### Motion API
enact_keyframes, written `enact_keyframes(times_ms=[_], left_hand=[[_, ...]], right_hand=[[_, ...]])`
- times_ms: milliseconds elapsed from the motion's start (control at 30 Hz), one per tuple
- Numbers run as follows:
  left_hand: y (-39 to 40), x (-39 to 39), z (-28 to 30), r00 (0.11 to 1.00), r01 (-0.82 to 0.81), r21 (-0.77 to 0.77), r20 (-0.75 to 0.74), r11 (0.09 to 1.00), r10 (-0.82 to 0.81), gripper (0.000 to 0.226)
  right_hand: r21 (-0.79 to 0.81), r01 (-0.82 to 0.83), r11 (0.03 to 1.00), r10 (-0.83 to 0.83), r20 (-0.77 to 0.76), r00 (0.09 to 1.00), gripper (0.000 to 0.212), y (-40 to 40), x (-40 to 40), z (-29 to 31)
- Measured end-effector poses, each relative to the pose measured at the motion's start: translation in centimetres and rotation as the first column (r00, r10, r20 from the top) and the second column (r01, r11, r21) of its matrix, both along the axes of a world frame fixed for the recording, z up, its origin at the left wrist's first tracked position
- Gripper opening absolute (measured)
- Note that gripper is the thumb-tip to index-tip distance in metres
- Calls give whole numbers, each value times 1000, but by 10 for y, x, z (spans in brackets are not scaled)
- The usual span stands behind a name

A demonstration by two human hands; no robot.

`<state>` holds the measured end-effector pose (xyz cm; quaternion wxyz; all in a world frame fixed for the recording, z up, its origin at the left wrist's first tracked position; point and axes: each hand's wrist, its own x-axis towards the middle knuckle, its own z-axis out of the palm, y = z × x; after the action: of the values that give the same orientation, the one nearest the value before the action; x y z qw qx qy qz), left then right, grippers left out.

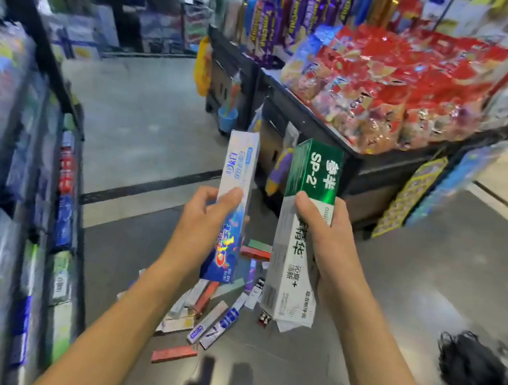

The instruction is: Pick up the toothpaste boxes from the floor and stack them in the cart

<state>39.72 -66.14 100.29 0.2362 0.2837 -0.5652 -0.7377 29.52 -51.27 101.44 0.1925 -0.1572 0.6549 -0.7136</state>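
My left hand grips a blue and white toothpaste box, held upright above the floor. My right hand holds a green and white toothpaste box, also upright, its lower flap hanging open. Below and between my arms, several more toothpaste boxes lie scattered on the grey floor, with a red box nearest me. No cart shows in this view.
A shelf rack packed with boxed goods runs along the left. A dark display bin heaped with red snack bags stands ahead on the right. Black items sit on the floor at the right. Grey floor stretches down the aisle.
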Motion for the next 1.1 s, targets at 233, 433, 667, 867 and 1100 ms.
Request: enact_keyframes(times_ms=[233,433,667,867,1100], left_hand=[[114,-19,-5,909,416,-32,-20,909,-417,26],[262,-16,-32,667,745,19,-2,667,-745,20],[411,18,-47,419,908,-19,47,419,-907,13],[528,44,-67,280,960,-51,87,277,-956,14],[657,58,-84,206,978,-59,137,200,-969,16]], right_hand=[[77,461,884,-464,13,886,42,127,60,4],[141,762,632,-768,-22,640,47,263,139,-14],[134,942,307,-952,56,302,58,385,228,-49],[157,962,224,-974,64,217,48,493,272,-69],[132,974,186,-975,147,166,44,609,315,-85]])
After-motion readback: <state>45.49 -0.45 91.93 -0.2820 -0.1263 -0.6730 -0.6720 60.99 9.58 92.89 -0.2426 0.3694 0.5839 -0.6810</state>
